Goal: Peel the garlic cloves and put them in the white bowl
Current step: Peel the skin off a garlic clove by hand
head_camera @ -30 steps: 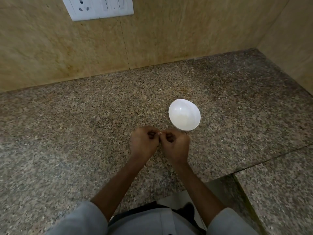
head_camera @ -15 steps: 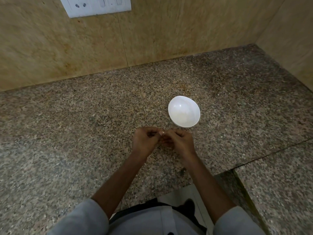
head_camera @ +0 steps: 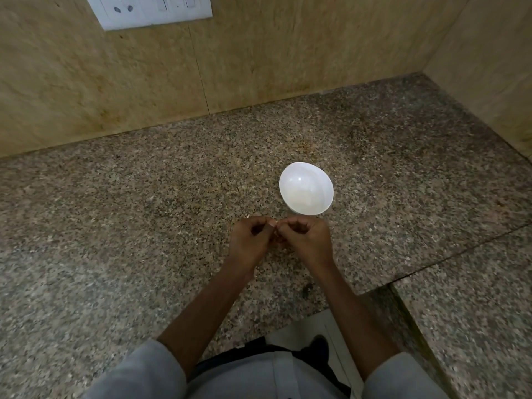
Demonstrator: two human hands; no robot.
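Note:
A small white bowl [head_camera: 306, 192] stands on the speckled granite counter [head_camera: 144, 226], just beyond my hands. My left hand [head_camera: 250, 240] and my right hand [head_camera: 305, 240] meet fingertip to fingertip above the counter, fingers curled. Between them they pinch a small garlic clove [head_camera: 275, 227], mostly hidden by the fingers; only a pale sliver shows. The bowl's inside looks plain white, and I cannot tell whether any cloves lie in it.
Beige stone walls close the counter at the back and right. A white switch plate [head_camera: 152, 10] hangs on the back wall. A seam [head_camera: 460, 249] runs across the counter at the right. The counter's front edge is by my body.
Both hands stay together at the clove, with small shifts of the fingers. The view has tilted slightly, and the bowl has not moved.

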